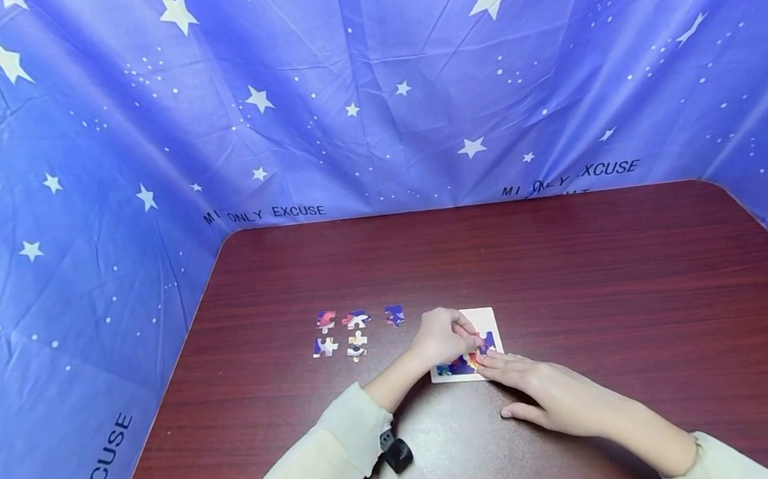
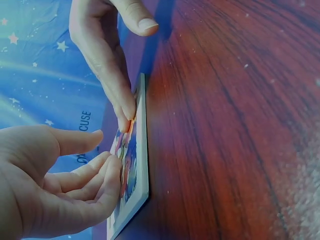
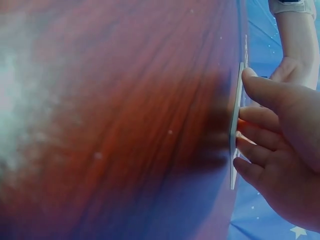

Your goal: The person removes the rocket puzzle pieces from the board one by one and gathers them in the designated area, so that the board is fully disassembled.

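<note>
L hand [image 1: 442, 336] is over jigsaw tray [image 1: 480, 318], fingers loosely bent w/ tips on the puzzle; L wrist view has thumb standing clear of them, so grip reads relaxed, not clamped. Hard to say which pc is under those fingertips, hand blocks most of it in head view. R hand [image 1: 559, 395] comes in from the right: fingers extended, tips touching puzzle at tray's near-right area, thumb splayed out over the table [image 1: 630, 265], grip relaxed too. Hands are v close to each other at the fingertips

Tray lies flat on table, R of the loose pcs. Near part carries fitted pcs [image 1: 458, 367], mostly dark purple/blue w/ some orange; far part is bare white backing, white border round it

Loose pcs, 5 total, L of tray: far row = red/pink pc [image 1: 326, 321], pink/purple/white pc [image 1: 356, 319], then purple pc [image 1: 394, 314] set apart to the right, nearest tray. Near row = purple/white pc [image 1: 325, 347] and white/yellow pc w/ dark spot [image 1: 357, 347]

Rest: dark red woodgrain tabletop, blue curtain [image 1: 374, 120] w/ white stars + black lettering behind, pale sleeves [image 1: 326, 454] on both arms, black device [image 1: 397, 454] at L cuff
</note>
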Demonstrator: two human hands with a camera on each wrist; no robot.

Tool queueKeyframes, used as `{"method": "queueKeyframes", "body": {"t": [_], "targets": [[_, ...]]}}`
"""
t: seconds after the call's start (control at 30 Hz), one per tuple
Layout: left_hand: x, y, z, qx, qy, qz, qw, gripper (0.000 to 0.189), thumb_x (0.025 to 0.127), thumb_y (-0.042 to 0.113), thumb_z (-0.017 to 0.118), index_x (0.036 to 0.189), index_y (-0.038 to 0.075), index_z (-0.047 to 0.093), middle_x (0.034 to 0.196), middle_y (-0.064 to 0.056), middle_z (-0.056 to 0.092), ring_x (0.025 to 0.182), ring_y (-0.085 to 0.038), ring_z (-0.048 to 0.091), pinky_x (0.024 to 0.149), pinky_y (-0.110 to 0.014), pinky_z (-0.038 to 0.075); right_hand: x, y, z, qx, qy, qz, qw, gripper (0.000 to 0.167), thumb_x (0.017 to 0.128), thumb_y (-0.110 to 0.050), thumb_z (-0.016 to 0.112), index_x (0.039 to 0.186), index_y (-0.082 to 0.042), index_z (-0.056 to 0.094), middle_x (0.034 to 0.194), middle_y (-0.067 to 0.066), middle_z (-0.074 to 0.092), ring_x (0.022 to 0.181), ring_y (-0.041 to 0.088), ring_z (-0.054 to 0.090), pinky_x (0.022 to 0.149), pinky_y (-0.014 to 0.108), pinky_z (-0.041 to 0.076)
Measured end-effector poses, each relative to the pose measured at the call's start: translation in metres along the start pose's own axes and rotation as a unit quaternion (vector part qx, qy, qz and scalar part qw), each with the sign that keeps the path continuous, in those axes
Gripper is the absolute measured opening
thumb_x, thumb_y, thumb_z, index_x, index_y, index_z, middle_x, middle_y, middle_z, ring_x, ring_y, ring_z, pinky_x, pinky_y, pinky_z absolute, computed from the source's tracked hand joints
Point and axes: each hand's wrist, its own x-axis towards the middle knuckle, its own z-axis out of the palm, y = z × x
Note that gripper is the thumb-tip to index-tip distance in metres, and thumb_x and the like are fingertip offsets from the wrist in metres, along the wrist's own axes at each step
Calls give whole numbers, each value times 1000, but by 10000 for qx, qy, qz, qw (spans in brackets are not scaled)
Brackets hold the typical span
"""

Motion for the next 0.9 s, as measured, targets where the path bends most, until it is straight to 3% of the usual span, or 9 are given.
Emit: {"method": "queueKeyframes", "body": {"t": [0.23, 0.5, 0.9], "targets": [[2, -4, 2, -176, 23, 1, 9998, 12, 79, 14, 72, 88, 6, 75, 77, -8, 75, 57, 0, 51, 51, -13, 42, 0, -1, -2, 50, -203, 112, 9997, 58, 87, -32, 68, 138, -9, 51, 143, 3, 54, 128, 25, 54, 112, 8, 24], [1, -4, 3, -79, 167, 63, 9998, 8, 81, 14, 72, 85, 9, 76, 75, -4, 75, 52, 2, 52, 49, -14, 46, 1, -1, -4, -4, -260, 81, 9996, 60, 87, -32, 69, 139, -10, 50, 144, 2, 53, 129, 24, 54, 110, 11, 32], [3, -1, 5, -221, 379, -101, 9990, 5, 77, 10, 73, 81, 11, 76, 69, -2, 74, 45, 1, 49, 44, -15, 45, 3, 1, -5, 158, -267, 19, 9995, 59, 87, -30, 69, 139, -8, 50, 144, 5, 53, 129, 26, 53, 113, 4, 18]]}}
